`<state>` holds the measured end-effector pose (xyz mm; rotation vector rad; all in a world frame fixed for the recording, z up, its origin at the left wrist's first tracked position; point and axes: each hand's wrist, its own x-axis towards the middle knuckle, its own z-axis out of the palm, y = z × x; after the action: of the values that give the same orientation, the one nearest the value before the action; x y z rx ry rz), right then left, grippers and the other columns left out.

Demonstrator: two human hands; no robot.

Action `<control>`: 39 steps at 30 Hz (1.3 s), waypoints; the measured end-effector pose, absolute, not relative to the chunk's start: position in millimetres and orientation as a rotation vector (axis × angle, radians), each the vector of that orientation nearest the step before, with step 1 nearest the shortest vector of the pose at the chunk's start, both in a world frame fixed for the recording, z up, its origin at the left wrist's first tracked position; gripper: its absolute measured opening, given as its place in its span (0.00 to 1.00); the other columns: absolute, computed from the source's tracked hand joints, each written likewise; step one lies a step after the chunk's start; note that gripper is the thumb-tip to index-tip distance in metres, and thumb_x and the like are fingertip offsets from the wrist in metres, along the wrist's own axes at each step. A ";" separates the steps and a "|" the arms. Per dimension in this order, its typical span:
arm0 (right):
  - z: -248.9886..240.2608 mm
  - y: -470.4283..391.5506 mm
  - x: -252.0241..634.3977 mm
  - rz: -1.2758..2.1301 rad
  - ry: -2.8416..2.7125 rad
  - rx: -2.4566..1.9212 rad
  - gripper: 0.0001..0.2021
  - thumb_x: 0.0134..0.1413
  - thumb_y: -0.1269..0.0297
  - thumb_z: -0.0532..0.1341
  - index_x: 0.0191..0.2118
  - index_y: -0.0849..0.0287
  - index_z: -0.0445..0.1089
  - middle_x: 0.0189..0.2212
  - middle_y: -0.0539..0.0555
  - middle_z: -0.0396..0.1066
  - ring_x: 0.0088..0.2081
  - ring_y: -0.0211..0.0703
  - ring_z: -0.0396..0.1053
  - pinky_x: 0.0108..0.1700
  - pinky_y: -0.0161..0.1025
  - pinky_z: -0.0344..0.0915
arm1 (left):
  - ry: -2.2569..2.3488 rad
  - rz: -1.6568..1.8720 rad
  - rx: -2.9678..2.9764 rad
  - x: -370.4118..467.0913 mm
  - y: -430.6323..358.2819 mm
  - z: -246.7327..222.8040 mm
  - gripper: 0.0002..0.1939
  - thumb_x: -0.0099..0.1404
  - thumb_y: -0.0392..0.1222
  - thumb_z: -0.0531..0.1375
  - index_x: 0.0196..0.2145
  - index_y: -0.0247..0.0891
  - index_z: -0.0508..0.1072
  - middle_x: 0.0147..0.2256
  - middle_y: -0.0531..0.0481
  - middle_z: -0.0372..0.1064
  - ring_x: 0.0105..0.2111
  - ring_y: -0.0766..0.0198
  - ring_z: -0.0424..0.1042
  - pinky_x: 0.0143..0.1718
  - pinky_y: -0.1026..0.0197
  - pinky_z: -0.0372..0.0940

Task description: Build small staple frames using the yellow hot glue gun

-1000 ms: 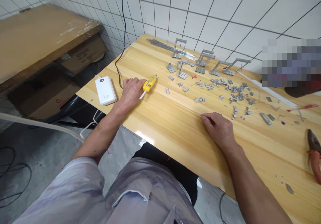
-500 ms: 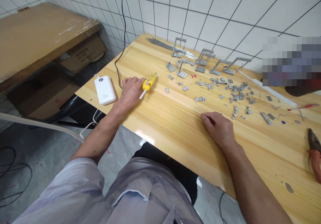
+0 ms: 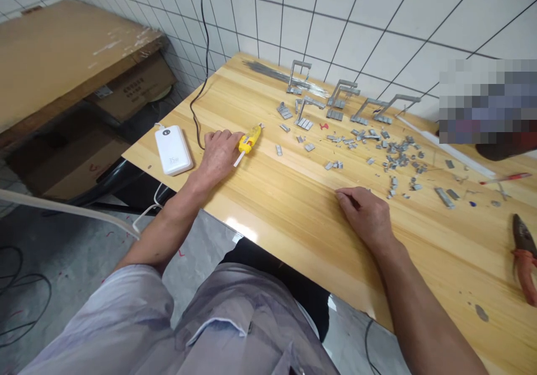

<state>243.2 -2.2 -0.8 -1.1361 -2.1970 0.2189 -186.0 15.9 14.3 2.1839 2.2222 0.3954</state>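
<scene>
My left hand (image 3: 218,154) rests on the table near its left end, closed around a yellow glue gun (image 3: 250,139). A white glue stick (image 3: 239,158) pokes out of the glue gun's rear, and its nozzle points away from me. The handle is hidden by my fingers. My right hand (image 3: 367,214) lies on its side on the bare wood, fingers curled in and thumb against the index finger; nothing shows in it. Beyond it are scattered small grey metal pieces (image 3: 398,154). Several grey bracket-shaped frames (image 3: 305,122) stand farther back.
A white power bank (image 3: 173,151) sits at the table's left edge, beside a black cable (image 3: 197,118). Thin metal rods (image 3: 285,78) lie by the tiled wall. Pliers (image 3: 524,254) and a red pen (image 3: 507,178) are at the right. A wooden table (image 3: 79,50) stands at far left.
The view has shifted very slightly. Both hands and the glue gun hold the same places on the table.
</scene>
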 end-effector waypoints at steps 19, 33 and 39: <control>-2.1 -2.2 243.7 0.235 -2.200 -1.186 0.11 0.74 0.61 0.62 0.41 0.51 0.84 0.37 0.53 0.87 0.37 0.49 0.85 0.41 0.43 0.79 | 2.223 0.413 2.200 -185.2 13.8 17.0 0.22 0.77 0.38 0.54 0.64 0.43 0.77 0.53 0.35 0.78 0.56 0.37 0.73 0.60 0.36 0.60; -3.4 -1.7 244.2 0.264 -2.201 -1.203 0.11 0.73 0.61 0.63 0.42 0.51 0.84 0.38 0.53 0.87 0.38 0.49 0.84 0.42 0.44 0.78 | 2.217 0.432 2.140 -186.2 14.0 14.9 0.21 0.76 0.37 0.53 0.62 0.45 0.77 0.51 0.36 0.78 0.56 0.38 0.73 0.60 0.35 0.60; 0.5 -2.6 243.0 0.287 -2.210 -1.231 0.12 0.73 0.59 0.61 0.41 0.50 0.83 0.37 0.53 0.87 0.37 0.50 0.84 0.41 0.45 0.79 | 2.208 0.464 2.164 -185.0 16.5 18.6 0.21 0.77 0.41 0.54 0.64 0.47 0.75 0.54 0.36 0.77 0.57 0.38 0.71 0.61 0.36 0.60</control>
<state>243.0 -2.6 0.5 -1.2310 -2.2097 0.2872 -185.0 16.5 18.6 2.1639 2.2076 0.4644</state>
